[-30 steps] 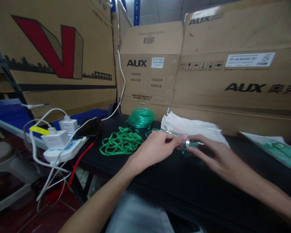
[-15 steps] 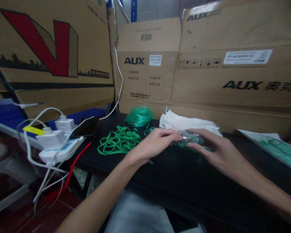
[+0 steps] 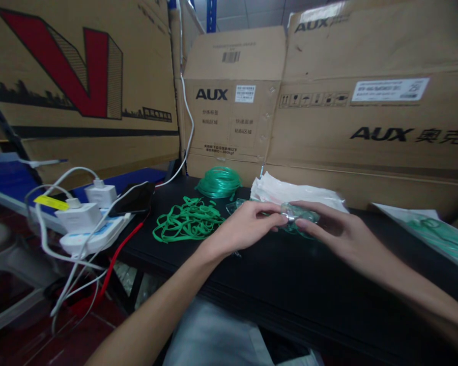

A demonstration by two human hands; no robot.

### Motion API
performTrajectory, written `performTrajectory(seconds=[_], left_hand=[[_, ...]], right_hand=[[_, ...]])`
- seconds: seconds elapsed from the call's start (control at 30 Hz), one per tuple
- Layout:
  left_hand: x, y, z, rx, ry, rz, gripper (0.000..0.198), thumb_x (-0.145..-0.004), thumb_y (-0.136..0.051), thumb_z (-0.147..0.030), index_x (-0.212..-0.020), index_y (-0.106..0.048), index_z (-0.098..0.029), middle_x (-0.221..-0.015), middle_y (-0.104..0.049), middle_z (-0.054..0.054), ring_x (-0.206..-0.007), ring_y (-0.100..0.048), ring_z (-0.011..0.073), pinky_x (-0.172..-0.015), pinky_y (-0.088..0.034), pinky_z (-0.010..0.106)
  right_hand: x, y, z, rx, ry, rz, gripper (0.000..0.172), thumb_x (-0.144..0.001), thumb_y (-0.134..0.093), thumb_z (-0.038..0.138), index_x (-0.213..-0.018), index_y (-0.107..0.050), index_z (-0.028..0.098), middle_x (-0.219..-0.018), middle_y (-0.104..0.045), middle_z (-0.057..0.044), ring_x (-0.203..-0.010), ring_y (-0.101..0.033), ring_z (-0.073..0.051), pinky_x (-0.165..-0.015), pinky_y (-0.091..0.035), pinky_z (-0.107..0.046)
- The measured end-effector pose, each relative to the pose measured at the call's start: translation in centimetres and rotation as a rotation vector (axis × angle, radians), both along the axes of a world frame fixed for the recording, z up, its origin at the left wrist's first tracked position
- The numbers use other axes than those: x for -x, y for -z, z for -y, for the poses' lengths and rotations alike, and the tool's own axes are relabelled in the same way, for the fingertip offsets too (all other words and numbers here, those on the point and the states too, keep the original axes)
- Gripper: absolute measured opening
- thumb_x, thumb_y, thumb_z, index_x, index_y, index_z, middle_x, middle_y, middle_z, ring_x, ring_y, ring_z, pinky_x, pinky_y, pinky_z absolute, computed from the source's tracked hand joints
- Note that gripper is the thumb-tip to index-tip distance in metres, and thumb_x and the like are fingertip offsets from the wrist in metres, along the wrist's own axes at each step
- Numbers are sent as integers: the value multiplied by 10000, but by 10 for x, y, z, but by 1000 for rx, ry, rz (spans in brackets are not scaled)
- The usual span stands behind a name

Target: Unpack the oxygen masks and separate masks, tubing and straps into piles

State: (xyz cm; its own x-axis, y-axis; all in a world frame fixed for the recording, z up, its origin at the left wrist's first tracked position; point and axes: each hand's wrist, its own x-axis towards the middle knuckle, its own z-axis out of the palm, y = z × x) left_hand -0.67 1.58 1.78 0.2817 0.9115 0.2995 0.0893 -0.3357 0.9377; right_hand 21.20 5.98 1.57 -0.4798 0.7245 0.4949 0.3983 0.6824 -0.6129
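Note:
A clear, green-tinted plastic mask [image 3: 301,212] with a small silver metal strip [image 3: 289,217] is held between my hands above the black table. My left hand [image 3: 254,221] pinches its left side by the strip, thumb and forefinger together. From the right, my right hand [image 3: 330,223] grips the other side between thumb and fingers. Parts of the mask are hidden by the fingers. More clear plastic [image 3: 234,205] shows behind my left hand. A loose pile of green elastic straps [image 3: 187,219] lies left of that hand, with a coil of green tubing [image 3: 219,182] behind it.
White plastic bags [image 3: 293,192] lie just behind my hands. A clear packet with green contents [image 3: 438,231] is at the right. A power strip [image 3: 95,236] with chargers and cables, plus a dark phone [image 3: 133,198], sits left. Large cardboard boxes [image 3: 229,117] wall off the back.
The fingers of my right hand have closed in on the mask, and its thumb is nearer the metal strip. My left hand has barely moved.

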Motion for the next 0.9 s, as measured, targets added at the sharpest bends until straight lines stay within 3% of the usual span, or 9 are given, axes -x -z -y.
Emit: performTrajectory(seconds=[0.17, 0.37, 0.5, 0.7, 0.83, 0.9], left_hand=[[0, 3, 2, -49, -21, -76, 271, -926, -615, -259, -1097, -779, -126, -1060, -766, 88, -934, -702, 181, -626, -501, 203], [-1, 2, 9, -156, -135, -233, 294, -940, -618, -329, -1132, -783, -179, -868, -785, 35, -608, -624, 106, -592, -463, 202], [-3, -2, 13, -190, -158, -240, 255, -931, -637, -319, -1073, -796, -179, -901, -791, 38, -681, -676, 126, -648, -491, 206], [-4, 1, 12, -236, -145, -277, 207, -948, -617, -272, -1027, -782, -176, -912, -766, 18, -650, -644, 107, -672, -500, 212], [-6, 2, 13, -294, -305, -219, 224, -932, -669, -306, -1109, -717, -178, -1057, -748, 33, -808, -682, 131, -752, -508, 223], [-6, 1, 14, -332, -375, -234, 239, -930, -688, -370, -1067, -716, -176, -1011, -736, 27, -828, -667, 141, -756, -492, 231]], right_hand=[[-1, 1, -2, 57, -40, -13, 461, -883, -723, 582, -1218, -763, 267, -1281, -759, -75, -1213, -678, -327, -1077, -522, -480], [1, 2, 2, 56, -22, -1, 447, -892, -706, 588, -1162, -780, 240, -1204, -781, -89, -1128, -706, -328, -957, -583, -450], [2, 2, 6, 22, -18, -19, 442, -907, -694, 575, -1192, -772, 247, -1223, -775, -85, -1122, -712, -314, -930, -593, -415], [6, 0, 9, 29, -22, -44, 449, -903, -681, 609, -1162, -794, 260, -1240, -778, -81, -1212, -691, -326, -1112, -508, -480], [6, -1, 8, -38, 19, -31, 424, -910, -664, 596, -1124, -815, 262, -1202, -795, -75, -1197, -704, -348, -1127, -494, -533], [5, -1, 6, -63, 47, -34, 405, -912, -664, 575, -1118, -821, 265, -1183, -801, -68, -1177, -716, -352, -1117, -503, -544]])
